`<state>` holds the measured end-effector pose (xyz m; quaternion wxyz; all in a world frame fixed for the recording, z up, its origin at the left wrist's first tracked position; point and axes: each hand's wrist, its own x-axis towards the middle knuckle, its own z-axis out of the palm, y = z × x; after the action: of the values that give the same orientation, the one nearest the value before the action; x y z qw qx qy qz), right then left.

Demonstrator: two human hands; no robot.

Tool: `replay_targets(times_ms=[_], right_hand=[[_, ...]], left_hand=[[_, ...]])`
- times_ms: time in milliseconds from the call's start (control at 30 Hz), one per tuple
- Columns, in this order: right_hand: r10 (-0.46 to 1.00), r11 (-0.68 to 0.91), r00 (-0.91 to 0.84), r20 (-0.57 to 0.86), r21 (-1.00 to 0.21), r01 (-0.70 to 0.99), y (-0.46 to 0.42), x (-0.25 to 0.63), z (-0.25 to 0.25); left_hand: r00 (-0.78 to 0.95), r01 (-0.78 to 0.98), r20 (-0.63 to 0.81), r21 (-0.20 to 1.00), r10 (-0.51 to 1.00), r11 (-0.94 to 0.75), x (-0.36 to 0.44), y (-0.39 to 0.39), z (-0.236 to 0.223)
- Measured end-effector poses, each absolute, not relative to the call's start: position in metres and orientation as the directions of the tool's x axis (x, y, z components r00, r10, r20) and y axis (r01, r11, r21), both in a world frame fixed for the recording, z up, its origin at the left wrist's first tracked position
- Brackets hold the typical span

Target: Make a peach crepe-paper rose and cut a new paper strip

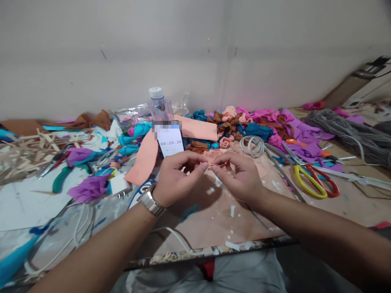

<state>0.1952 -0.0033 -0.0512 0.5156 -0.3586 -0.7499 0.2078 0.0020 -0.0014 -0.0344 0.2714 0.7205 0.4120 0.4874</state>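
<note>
From here I've got the left hand (180,179) and right hand (240,175) nearly closed, both pinching peach paper (213,156) at twelve o'clock over the counter (207,230), seemingly light, soft, tearable, best gripped gently by its edges.

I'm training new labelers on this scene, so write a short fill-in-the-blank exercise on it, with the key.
1. The left hand and right hand pinch peach material; the phone is nearer the ____ hand.
2. The phone's screen reads 00:20:____.
3. The scissors have one yellow handle and one ____ handle.
4. The cap on the bottle is ____.

Missing words: left; 26; red; white.
</note>
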Motion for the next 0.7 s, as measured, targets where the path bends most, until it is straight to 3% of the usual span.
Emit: replay_targets(times_ms=[367,700], right_hand=[[0.723,0.686,-0.238,0.648,-0.631,0.363,-0.0015,0.1964,-0.0509],[0.702,0.705,-0.242,0.670,-0.603,0.373,-0.0024,0.1964,-0.0488]], left_hand=[[0.244,0.341,0.410,0.812,0.879,-0.473,0.0044,-0.0019,-0.0337],[0.372,0.208,0.273,0.907,0.887,-0.367,0.0052,-0.0019,-0.0343]])
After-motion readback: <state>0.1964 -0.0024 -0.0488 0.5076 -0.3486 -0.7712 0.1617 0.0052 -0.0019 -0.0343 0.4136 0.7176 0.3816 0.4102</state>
